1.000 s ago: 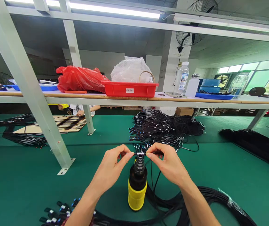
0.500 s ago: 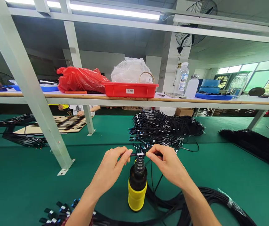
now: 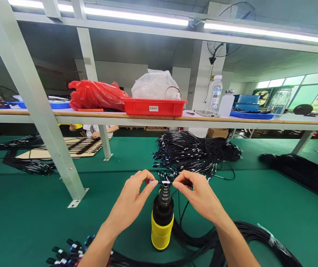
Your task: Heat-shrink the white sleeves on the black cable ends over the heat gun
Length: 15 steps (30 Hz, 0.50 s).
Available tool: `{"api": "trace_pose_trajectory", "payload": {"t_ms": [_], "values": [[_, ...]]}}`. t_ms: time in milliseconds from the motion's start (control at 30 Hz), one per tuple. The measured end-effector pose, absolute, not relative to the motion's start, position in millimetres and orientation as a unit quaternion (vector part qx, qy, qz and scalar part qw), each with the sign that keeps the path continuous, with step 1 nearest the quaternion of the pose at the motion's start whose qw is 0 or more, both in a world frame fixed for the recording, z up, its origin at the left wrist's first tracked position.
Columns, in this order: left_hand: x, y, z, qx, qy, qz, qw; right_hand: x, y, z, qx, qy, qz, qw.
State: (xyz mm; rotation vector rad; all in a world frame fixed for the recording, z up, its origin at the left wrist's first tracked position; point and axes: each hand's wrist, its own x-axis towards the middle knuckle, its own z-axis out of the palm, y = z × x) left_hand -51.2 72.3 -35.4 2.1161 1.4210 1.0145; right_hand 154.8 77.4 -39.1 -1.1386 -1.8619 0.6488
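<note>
A thin black cable with a white sleeve (image 3: 166, 182) is stretched level between my hands. My left hand (image 3: 133, 196) pinches its left end, where a blue tip shows by the fingers. On the other side my right hand (image 3: 196, 193) pinches the cable between thumb and forefinger. Directly under the white sleeve stands a yellow and black hot-air tool (image 3: 162, 230), upright, its ribbed nozzle pointing up. Whether the sleeve touches the nozzle I cannot tell. Black cables (image 3: 183, 211) hang below my right hand.
A big pile of black cables (image 3: 192, 150) lies beyond my hands, with another bundle (image 3: 298, 172) at right. Bundled cable ends (image 3: 67, 252) lie front left. A shelf (image 3: 136, 120) with a red bin (image 3: 155, 107) spans the bench; its post (image 3: 61, 163) stands left. A person's hand (image 3: 95, 135) shows behind.
The fingers of my left hand have shifted slightly and a blue tip now shows there. My right hand, the sleeve and the hot-air tool stay almost in place.
</note>
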Motion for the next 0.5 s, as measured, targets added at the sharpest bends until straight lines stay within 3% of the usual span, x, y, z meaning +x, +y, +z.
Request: {"api": "trace_pose_trajectory", "payload": {"t_ms": [200,500], "values": [[-48.2,74.1,-37.0,0.740,0.524,0.360,0.218,152.9,74.0,-39.3,-0.467,-0.764,0.224,0.385],[-49.8,73.6,-34.0,0.741,0.504,0.387,0.219,150.4,81.4,-44.2,-0.441,-0.737,0.263,0.439]]}}
